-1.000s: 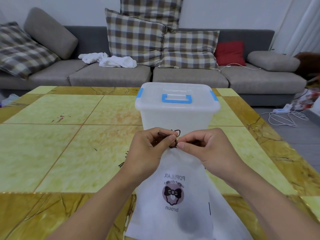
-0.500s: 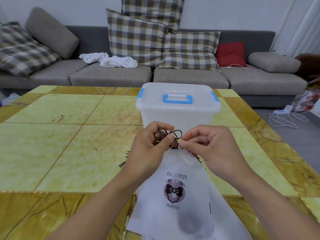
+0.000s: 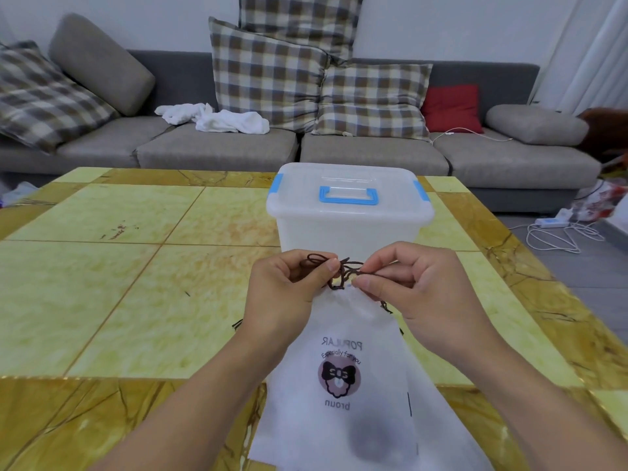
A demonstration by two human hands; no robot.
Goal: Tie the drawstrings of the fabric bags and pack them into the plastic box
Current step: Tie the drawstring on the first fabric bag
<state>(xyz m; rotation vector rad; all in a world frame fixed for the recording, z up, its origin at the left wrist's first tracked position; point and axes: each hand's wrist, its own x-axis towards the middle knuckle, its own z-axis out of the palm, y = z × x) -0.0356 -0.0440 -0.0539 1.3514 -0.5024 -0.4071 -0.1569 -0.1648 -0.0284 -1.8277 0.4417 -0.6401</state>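
A white non-woven drawstring bag [image 3: 343, 385] lies flat on the yellow marble-pattern table [image 3: 136, 283], at 6 o'clock in the head view, with its gathered mouth pointing away from the person toward 12 o'clock. The printed logo on the bag, a dark bow on a round pink field with lettering, reads upside down from this viewpoint. A dark round shape shows faintly through the fabric near the bottom edge of the frame. The dark brown drawstring [image 3: 339, 271] is bunched into loops at the bag mouth. The left hand [image 3: 285, 294] pinches a loop of the drawstring between thumb and curled fingers at the 9 o'clock side of the knot. The right hand [image 3: 421, 294] pinches the cord between thumb and forefinger at the 3 o'clock side, the remaining fingers curled; a loose cord end trails below this hand across the fabric. The two thumbs sit close together, just apart. The translucent plastic box [image 3: 350, 215] stands on the table directly beyond the hands at 12 o'clock, its lid seated, with a blue handle [image 3: 349, 195] and blue side latches. A grey sofa [image 3: 339, 151] with plaid cushions [image 3: 268, 73], a red cushion [image 3: 452, 108] and a crumpled white cloth [image 3: 217, 119] spans the background.
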